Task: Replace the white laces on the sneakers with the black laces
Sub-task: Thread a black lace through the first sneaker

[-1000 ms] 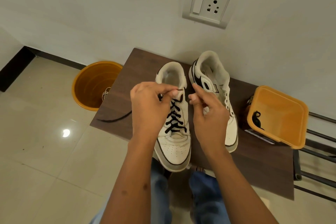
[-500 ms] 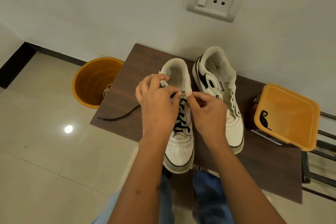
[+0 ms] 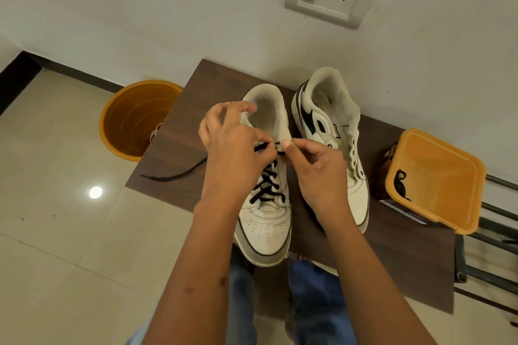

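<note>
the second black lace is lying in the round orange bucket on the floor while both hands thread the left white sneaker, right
Not the bucket: the head view shows the second black lace in the square orange plastic container on the table. Both hands do work the left white sneaker.

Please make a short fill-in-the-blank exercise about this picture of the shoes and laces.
1. The left sneaker is threaded with a ____ lace.
2. The right sneaker has ____ lace in its eyelets.
3. A spare black lace lies in the ____ orange container.
4. The round orange bucket stands on the ____.

Missing words: black; no; square; floor
</note>
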Tool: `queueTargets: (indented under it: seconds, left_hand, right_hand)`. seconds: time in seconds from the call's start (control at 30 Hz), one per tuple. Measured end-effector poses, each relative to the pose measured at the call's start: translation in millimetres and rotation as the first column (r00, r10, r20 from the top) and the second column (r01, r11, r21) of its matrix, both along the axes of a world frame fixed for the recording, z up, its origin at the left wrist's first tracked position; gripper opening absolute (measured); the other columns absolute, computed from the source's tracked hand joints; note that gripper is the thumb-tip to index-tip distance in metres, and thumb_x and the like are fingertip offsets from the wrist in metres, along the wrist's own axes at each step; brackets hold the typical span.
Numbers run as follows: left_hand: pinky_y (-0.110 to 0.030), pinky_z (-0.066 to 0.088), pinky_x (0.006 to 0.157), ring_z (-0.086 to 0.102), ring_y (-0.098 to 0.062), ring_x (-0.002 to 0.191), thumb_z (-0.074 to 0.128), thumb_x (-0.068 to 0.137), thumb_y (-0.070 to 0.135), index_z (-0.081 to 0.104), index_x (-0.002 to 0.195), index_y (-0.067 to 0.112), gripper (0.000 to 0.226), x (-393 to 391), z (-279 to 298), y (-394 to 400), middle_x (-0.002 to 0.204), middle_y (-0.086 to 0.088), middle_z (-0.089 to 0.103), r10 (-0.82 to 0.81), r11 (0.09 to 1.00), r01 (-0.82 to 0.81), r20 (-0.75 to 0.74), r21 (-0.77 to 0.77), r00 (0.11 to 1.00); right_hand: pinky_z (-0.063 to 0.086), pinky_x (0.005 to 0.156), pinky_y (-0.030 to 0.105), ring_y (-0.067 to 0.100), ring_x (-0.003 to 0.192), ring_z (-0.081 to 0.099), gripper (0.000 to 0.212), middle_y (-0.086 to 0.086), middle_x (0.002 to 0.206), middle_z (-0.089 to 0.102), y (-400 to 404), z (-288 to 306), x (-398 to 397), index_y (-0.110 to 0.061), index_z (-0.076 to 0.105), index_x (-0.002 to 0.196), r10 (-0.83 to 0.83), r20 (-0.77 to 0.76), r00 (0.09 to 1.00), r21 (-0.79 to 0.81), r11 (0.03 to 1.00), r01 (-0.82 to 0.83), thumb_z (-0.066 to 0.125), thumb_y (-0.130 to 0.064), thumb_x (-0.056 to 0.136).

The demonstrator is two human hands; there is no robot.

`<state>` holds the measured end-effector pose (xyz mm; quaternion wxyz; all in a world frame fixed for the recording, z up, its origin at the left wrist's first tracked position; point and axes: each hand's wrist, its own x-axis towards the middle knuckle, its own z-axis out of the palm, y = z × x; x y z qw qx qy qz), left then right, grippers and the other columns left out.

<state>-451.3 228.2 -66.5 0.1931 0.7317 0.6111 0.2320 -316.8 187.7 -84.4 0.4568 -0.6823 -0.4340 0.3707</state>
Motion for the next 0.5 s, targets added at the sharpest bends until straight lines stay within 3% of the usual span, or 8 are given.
queueTargets:
  seconds: [0.23,0.37,0.43,0.5]
  left_hand:
    - [-0.041,0.009,0.110,0.024,-0.028,0.134,0.076,0.080,0.032,0.080,0.085,0.029,0.007,-2,2,9,0.135,0.006,0.051,-0.137,0.987,0.142,-0.066,0.079,0.988]
    - [-0.043,0.015,0.109,0.030,-0.029,0.132,0.076,0.081,0.021,0.079,0.084,0.026,0.006,6,0,8,0.130,0.004,0.055,-0.079,0.992,0.083,-0.044,0.094,0.996]
    - [-0.043,0.018,0.108,0.035,-0.030,0.128,0.077,0.079,0.018,0.079,0.081,0.025,0.007,8,-2,7,0.123,0.003,0.059,-0.062,0.992,0.065,-0.029,0.108,0.998]
    - [-0.041,0.019,0.107,0.037,-0.028,0.125,0.079,0.078,0.022,0.079,0.080,0.028,0.007,8,-2,7,0.119,0.005,0.060,-0.039,0.992,0.040,-0.017,0.119,0.999]
  right_hand:
    - [0.056,0.077,0.026,0.005,0.081,0.070,0.014,-0.008,0.083,0.075,0,1,-2,-0.017,0.077,0.097,0.008,-0.006,1.000,0.029,1.000,-0.008,0.065,-0.022,0.092]
    - [0.052,0.075,0.018,0.002,0.081,0.068,0.016,-0.010,0.084,0.074,-1,2,-3,-0.019,0.076,0.097,0.020,0.042,0.999,0.062,0.998,-0.023,0.063,-0.027,0.093]
    - [0.053,0.077,0.023,0.005,0.082,0.068,0.020,-0.009,0.083,0.074,-1,1,-2,-0.021,0.076,0.093,0.012,0.036,0.999,0.057,0.998,-0.014,0.059,-0.031,0.096]
    - [0.056,0.082,0.039,0.013,0.085,0.070,0.026,-0.003,0.084,0.074,1,-3,1,-0.020,0.075,0.091,0.001,-0.017,1.000,0.024,1.000,0.000,0.054,-0.035,0.098]
